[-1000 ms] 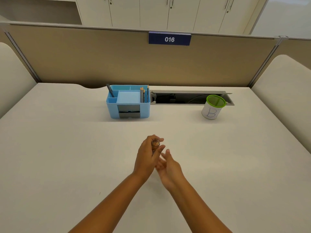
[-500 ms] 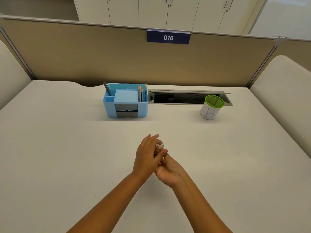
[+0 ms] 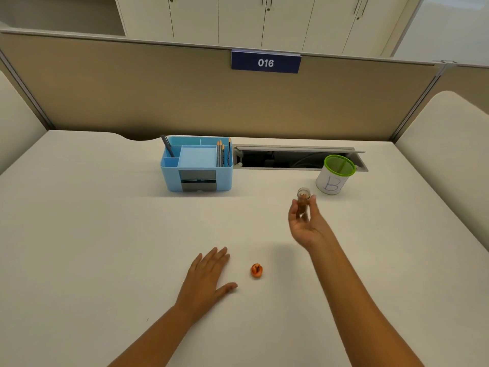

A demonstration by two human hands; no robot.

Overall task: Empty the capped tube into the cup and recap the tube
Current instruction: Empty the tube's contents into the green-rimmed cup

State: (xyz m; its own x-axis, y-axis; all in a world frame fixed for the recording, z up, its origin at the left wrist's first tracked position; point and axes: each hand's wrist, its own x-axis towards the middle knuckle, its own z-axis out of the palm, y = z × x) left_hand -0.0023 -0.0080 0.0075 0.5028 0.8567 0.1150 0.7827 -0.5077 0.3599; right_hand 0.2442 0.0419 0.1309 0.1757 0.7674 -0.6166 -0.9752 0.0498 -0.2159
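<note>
The uncapped tube (image 3: 303,198) stands upright, brownish contents inside, pinched between the thumb and fingertips of the right hand (image 3: 307,223) raised above the desk (image 3: 79,234). Just beyond that grip, up and to the right, sits the green-rimmed cup (image 3: 334,176) marked "B". Back toward the person from the grip, the orange cap (image 3: 256,270) lies on the desk. Just left of it, the left hand (image 3: 209,279) rests flat, fingers spread, holding nothing.

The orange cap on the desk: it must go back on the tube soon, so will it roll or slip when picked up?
The orange cap looks small and rounded, so a nudge may roll it. It probably weighs little, and lies clear of the left hand, so pinching it from above should work.
</note>
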